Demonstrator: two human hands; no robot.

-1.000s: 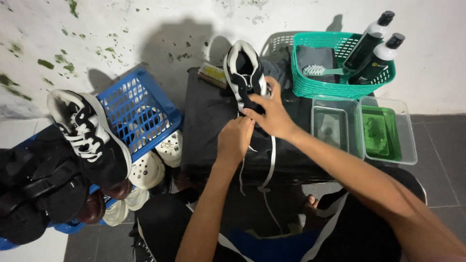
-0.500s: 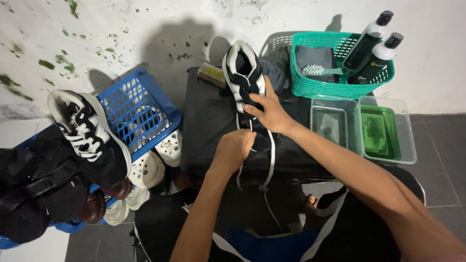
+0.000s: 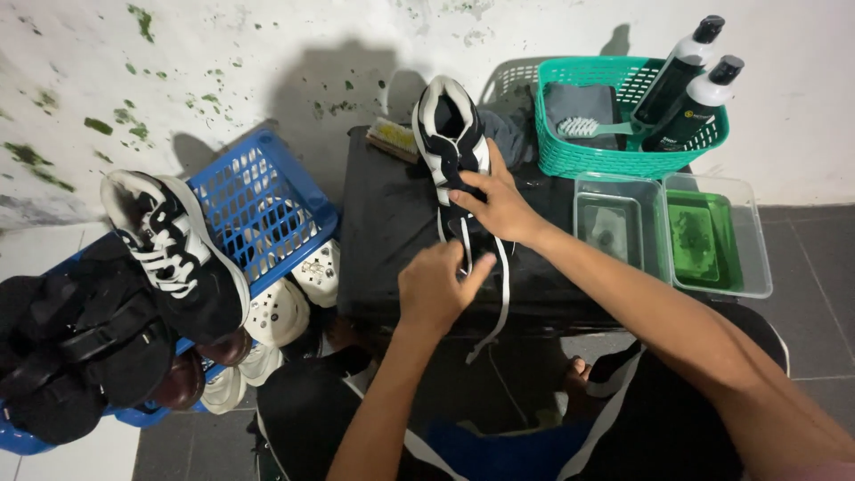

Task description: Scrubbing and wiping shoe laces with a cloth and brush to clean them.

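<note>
- Since the earlier frames, the left hand (image 3: 436, 289) has drawn back toward the person, from up against the right hand at the shoe's laces to a spot lower down, at about 6 o'clock of the shoe (image 3: 456, 151).
- That hand is curled nearly shut, thumb and forefinger pinched on a white lace (image 3: 501, 285); the lace runs on past it and hangs slack over the near edge of the black table (image 3: 383, 223), which fits a pull along the lace's length.
- Over the same half second the right hand (image 3: 497, 203) has kept its place: fingers spread flat and pressing down on the shoe's tongue and lacing, wrapped around nothing, likely to steady the shoe against that pull.
- Black and white, the shoe lies lengthwise on the table, sole down and opening up, one end toward the wall at 12 o'clock and the laced part toward the person.
- At 2 o'clock a green basket (image 3: 623, 160) holds two dark bottles (image 3: 681, 71), a brush (image 3: 597, 127) and a grey cloth, all within the right hand's reach.
- At 3 o'clock two clear tubs (image 3: 668, 232) stand side by side, the farther one with something green inside.
- At 9 o'clock a blue basket (image 3: 258, 205) leans against a heap of footwear, with a matching black and white sneaker (image 3: 174, 258) propped on top.
</note>
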